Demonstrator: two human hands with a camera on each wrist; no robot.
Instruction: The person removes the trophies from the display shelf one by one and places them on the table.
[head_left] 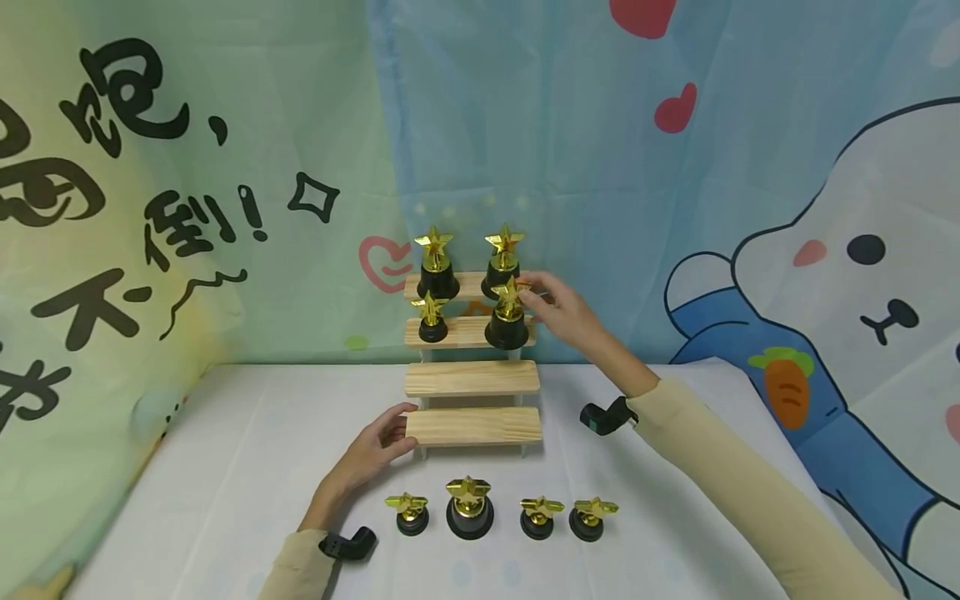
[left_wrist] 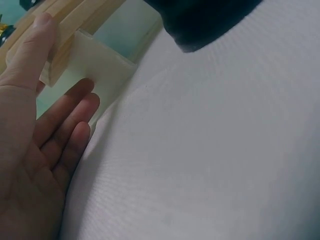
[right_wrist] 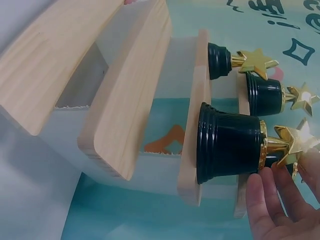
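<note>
My right hand (head_left: 557, 308) pinches the gold star of a black-based trophy (head_left: 507, 323) at the right of the second-highest step. In the right wrist view, the base of this trophy (right_wrist: 230, 145) sits against the step, with fingertips (right_wrist: 255, 185) at the star. Three more trophies share the top two steps: a small one (head_left: 432, 320) beside it and two larger ones (head_left: 437, 271) (head_left: 501, 265) above. My left hand (head_left: 371, 450) grips the left end of the lowest board of the wooden stepped stand (head_left: 474, 427), thumb (left_wrist: 37, 47) along the wood, the other fingers reaching behind.
Several trophies stand on the white table (head_left: 247, 467) before the stand: a larger one (head_left: 470, 510) and small ones (head_left: 412, 515) (head_left: 537, 518) (head_left: 587, 521). A printed cloth backdrop (head_left: 600, 200) hangs behind. Pale side supports (left_wrist: 107, 62) carry the boards.
</note>
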